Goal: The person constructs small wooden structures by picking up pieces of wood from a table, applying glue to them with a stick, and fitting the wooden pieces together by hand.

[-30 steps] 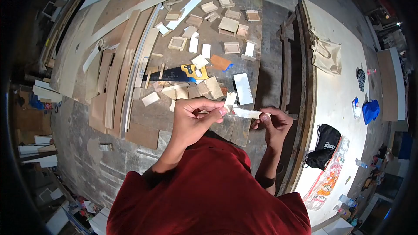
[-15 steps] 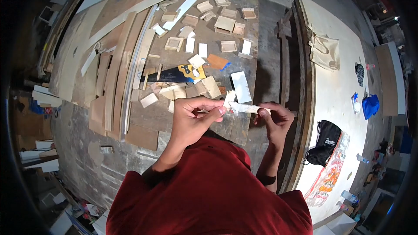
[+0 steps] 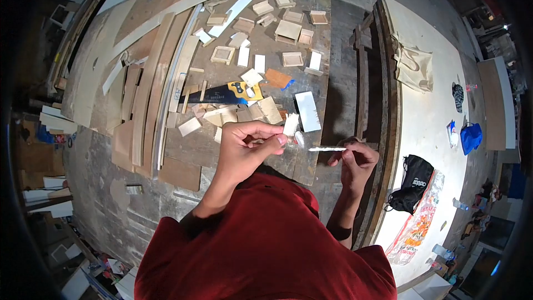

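My left hand [image 3: 251, 149] pinches a small pale wood piece [image 3: 290, 124] between thumb and fingertips. A small whitish rounded bit [image 3: 300, 139] shows right beside that piece. In my right hand [image 3: 358, 162], thumb and fingers close on a thin white strip with an uneven edge [image 3: 326, 149], seen nearly edge-on and pointing left towards the wood piece. A gap separates the strip from the wood piece. Just beyond both hands lies a white rectangular board [image 3: 307, 111] on the worktable.
A handsaw with a yellow handle [image 3: 244, 92] lies among wood offcuts [image 3: 269, 110]. Several small wooden boxes [image 3: 288, 31] stand farther back. Long planks [image 3: 150, 89] run along the left. At right, a pale table [image 3: 438, 100] holds a black drawstring bag [image 3: 416, 180] and a tote bag [image 3: 414, 66].
My right hand has moved slightly right and down, drawing the white strip away from the wood piece. The strip has turned from its broad side to its edge. My left hand stays nearly still.
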The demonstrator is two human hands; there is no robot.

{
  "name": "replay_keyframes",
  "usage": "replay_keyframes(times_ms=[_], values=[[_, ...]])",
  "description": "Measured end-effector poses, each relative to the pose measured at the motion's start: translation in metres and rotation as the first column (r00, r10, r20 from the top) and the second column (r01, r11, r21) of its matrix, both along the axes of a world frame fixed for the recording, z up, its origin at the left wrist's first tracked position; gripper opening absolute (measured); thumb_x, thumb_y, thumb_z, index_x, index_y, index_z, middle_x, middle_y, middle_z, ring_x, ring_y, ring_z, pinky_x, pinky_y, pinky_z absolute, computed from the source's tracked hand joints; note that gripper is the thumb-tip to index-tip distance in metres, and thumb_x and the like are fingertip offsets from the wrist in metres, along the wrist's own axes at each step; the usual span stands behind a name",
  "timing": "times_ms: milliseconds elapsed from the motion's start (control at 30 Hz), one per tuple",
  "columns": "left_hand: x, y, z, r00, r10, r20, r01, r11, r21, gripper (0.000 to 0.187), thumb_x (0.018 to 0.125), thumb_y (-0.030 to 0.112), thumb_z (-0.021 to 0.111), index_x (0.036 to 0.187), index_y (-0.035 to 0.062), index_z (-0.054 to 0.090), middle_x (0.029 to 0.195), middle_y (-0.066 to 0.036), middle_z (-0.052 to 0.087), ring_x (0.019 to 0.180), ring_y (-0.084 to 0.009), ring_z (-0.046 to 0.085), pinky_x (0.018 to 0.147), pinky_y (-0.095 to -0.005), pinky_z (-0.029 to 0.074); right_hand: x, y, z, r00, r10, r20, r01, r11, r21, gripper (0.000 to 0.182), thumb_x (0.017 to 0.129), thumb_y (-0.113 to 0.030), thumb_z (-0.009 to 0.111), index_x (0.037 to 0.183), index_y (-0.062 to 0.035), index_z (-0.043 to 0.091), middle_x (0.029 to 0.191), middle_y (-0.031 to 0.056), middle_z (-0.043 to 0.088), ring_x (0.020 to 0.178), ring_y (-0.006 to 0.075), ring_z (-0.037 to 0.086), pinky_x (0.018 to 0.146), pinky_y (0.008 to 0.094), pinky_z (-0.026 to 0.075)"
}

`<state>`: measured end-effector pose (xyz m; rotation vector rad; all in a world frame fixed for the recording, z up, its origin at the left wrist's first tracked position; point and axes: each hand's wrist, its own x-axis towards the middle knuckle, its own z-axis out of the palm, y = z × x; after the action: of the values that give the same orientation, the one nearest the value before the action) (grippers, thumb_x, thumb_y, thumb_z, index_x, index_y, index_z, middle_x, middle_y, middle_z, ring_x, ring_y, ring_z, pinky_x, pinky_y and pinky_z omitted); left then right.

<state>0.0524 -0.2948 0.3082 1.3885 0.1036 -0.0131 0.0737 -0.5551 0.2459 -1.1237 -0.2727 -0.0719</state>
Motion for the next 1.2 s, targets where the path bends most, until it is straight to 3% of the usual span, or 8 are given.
replay_keyframes(times_ms=[167, 300, 400, 767, 867, 967, 1200], values=[[-0.002, 0.001, 0.001, 1.0, -0.009, -0.005, 0.009, 1.0, -0.023, 0.011, 0.087, -0.006, 0.072, 0.099, -0.0063, 0.072, 0.09, -0.015, 0.074, 0.081, -0.0176, 0.074, 0.071, -0.0303, 0.065, -0.006, 0.015, 0.006, 0.994, -0.096, 0.043, 0.097, 0.995, -0.008, 0.012, 0.09, 0.001, 0.07, 0.1, 0.0077, 0.069, 0.091, 0.0165, 0.062, 0.064, 0.0232, 0.067, 0.051, 0.0339, 0.059], [-0.003, 0.001, 0.001, 1.0, -0.012, -0.007, 0.012, 1.0, -0.022, 0.011, 0.087, -0.006, 0.072, 0.098, -0.0069, 0.072, 0.088, -0.016, 0.074, 0.08, -0.018, 0.074, 0.071, -0.0304, 0.065, -0.012, 0.026, 0.016, 0.992, -0.126, -0.031, 0.127, 0.992, 0.018, 0.009, 0.086, 0.01, 0.07, 0.095, 0.0079, 0.071, 0.091, 0.0165, 0.066, 0.069, 0.0236, 0.071, 0.056, 0.0312, 0.061], [-0.004, -0.002, 0.005, 1.0, 0.003, 0.002, -0.003, 0.999, -0.051, 0.011, 0.087, -0.006, 0.073, 0.097, -0.0091, 0.073, 0.087, -0.014, 0.075, 0.078, -0.0156, 0.074, 0.069, -0.0251, 0.062, -0.013, 0.027, 0.017, 0.987, -0.147, -0.069, 0.145, 0.989, -0.038, 0.01, 0.087, 0.01, 0.069, 0.096, 0.0084, 0.071, 0.089, 0.0152, 0.066, 0.07, 0.023, 0.071, 0.057, 0.0308, 0.061], [-0.01, -0.009, 0.013, 0.994, 0.052, 0.093, -0.071, 0.975, 0.212, 0.011, 0.087, -0.004, 0.074, 0.098, -0.0054, 0.075, 0.087, -0.009, 0.076, 0.08, -0.009, 0.07, 0.069, -0.0222, 0.06, -0.01, 0.02, 0.013, 0.993, -0.082, -0.085, 0.067, 0.984, -0.166, 0.013, 0.087, 0.013, 0.067, 0.099, 0.0101, 0.069, 0.085, 0.0136, 0.066, 0.069, 0.0212, 0.07, 0.059, 0.0304, 0.06], [-0.01, -0.011, 0.015, 0.991, 0.076, 0.108, -0.101, 0.962, 0.254, 0.011, 0.086, -0.003, 0.075, 0.097, -0.0047, 0.075, 0.086, -0.009, 0.076, 0.079, -0.0078, 0.07, 0.068, -0.0216, 0.059, -0.012, 0.019, 0.018, 0.99, -0.089, -0.111, 0.075, 0.99, -0.123, 0.013, 0.087, 0.014, 0.067, 0.099, 0.0104, 0.069, 0.085, 0.0134, 0.065, 0.069, 0.0209, 0.071, 0.06, 0.0304, 0.061], [-0.011, -0.012, 0.01, 0.992, 0.073, 0.107, -0.098, 0.963, 0.251, 0.011, 0.086, -0.003, 0.075, 0.098, -0.0037, 0.076, 0.086, -0.008, 0.076, 0.078, -0.0067, 0.069, 0.066, -0.0207, 0.058, -0.01, 0.025, 0.02, 0.984, -0.154, -0.093, 0.142, 0.982, -0.128, 0.012, 0.086, 0.011, 0.069, 0.098, 0.0086, 0.069, 0.083, 0.0128, 0.064, 0.064, 0.0211, 0.069, 0.054, 0.03, 0.057], [-0.01, -0.011, 0.013, 0.995, 0.085, 0.056, -0.096, 0.962, 0.254, 0.011, 0.087, -0.003, 0.075, 0.098, -0.0035, 0.076, 0.085, -0.007, 0.075, 0.077, -0.0051, 0.067, 0.064, -0.0192, 0.056, -0.007, 0.019, 0.012, 0.99, -0.09, -0.106, 0.072, 0.984, -0.161, 0.013, 0.087, 0.014, 0.067, 0.099, 0.0094, 0.07, 0.083, 0.0129, 0.065, 0.069, 0.0205, 0.071, 0.059, 0.0302, 0.06]])
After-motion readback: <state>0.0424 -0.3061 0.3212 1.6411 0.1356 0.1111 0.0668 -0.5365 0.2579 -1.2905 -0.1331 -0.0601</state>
